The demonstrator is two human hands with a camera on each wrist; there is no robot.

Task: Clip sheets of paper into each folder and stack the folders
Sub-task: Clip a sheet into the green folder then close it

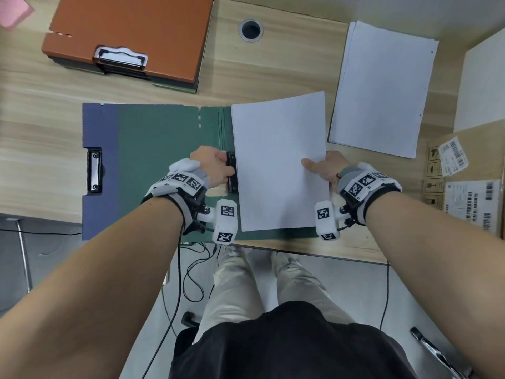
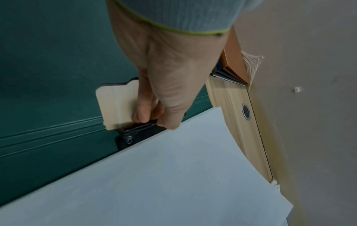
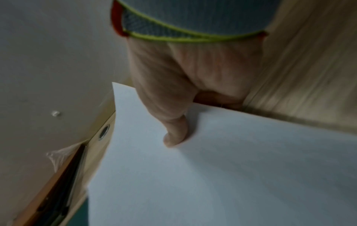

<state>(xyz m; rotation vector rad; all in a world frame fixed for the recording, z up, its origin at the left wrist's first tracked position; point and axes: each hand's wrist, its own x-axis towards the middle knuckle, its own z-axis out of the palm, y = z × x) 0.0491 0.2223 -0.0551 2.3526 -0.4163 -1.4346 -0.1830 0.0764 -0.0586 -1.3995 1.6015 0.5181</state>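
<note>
Left hand (image 1: 211, 165) grip curled on the black clip (image 1: 231, 172) of the open green folder (image 1: 164, 149), levering it up. Right hand (image 1: 323, 166) pinches a white sheet (image 1: 278, 160) at its right edge, thumb on top, left edge beside the clip. Blue folder (image 1: 95, 127) under the green one. Farther on the surface (image 1: 287, 64): paper stack (image 1: 382, 88) right, orange-topped folder stack (image 1: 131, 36) back left.

- Head view: high, looking straight down on desk (image 1: 287, 64) and both forearms.
- Wrist views: close, along each hand; both share the white sheet (image 2: 173, 175) and desk grommet (image 3: 104, 132).
</note>
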